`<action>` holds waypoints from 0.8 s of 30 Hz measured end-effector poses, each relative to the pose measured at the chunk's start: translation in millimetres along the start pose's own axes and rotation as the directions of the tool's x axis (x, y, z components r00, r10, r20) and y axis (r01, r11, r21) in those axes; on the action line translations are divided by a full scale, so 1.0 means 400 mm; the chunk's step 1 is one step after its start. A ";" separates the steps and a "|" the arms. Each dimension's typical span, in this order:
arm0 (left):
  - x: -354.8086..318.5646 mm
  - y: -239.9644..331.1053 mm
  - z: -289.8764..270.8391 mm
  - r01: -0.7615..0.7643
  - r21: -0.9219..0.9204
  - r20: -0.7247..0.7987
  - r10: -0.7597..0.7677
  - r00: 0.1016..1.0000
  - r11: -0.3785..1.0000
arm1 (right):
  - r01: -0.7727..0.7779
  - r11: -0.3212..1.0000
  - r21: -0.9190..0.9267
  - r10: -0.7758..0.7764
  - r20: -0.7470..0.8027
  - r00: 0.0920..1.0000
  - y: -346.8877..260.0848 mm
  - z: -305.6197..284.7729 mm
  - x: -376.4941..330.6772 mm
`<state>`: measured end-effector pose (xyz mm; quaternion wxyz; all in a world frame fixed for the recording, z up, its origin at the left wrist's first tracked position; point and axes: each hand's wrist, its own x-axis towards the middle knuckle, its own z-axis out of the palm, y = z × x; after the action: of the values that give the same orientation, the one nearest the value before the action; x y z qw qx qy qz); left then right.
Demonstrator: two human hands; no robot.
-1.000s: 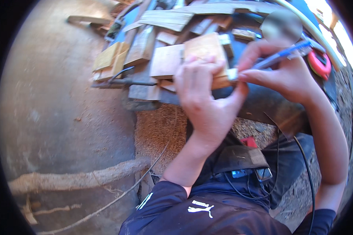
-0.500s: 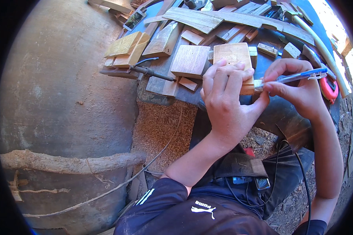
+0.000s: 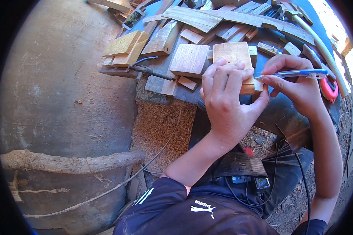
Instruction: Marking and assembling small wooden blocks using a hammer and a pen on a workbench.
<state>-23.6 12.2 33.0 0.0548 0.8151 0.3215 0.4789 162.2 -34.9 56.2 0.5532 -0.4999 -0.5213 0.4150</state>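
My left hand (image 3: 227,92) is closed over a pale wooden block (image 3: 232,54), fingers across its top and thumb along the near side. A narrow light wood strip (image 3: 259,85) sticks out to the right from under the block, by my left thumb. Pinched in my right hand (image 3: 298,84) is a clear pen with blue parts (image 3: 296,73), lying nearly level. Its tip is at the upper edge of the strip; whether it touches I cannot tell. My right-hand fingertips are close beside the strip's end.
A second wooden block (image 3: 190,58) sits left of the held one. A metal screw clamp (image 3: 151,71) is at the bench's left edge. Wood offcuts (image 3: 194,18) crowd the far side. On the right are a red tape measure (image 3: 328,90) and a long curved handle (image 3: 321,49).
My right hand has let go of the strip's end and shifted slightly up. The pen has come down to the strip with its tip showing. My left hand stays put.
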 end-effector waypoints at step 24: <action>0.001 -0.008 0.001 -0.058 -0.007 0.042 0.059 0.997 0.998 | 0.103 0.994 -0.040 -0.105 -0.073 0.992 0.028 -0.021 0.008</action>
<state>-24.7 15.1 31.9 0.0500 0.8338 0.2948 0.4641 171.6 -31.1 46.2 0.5840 -0.4972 -0.5331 0.3571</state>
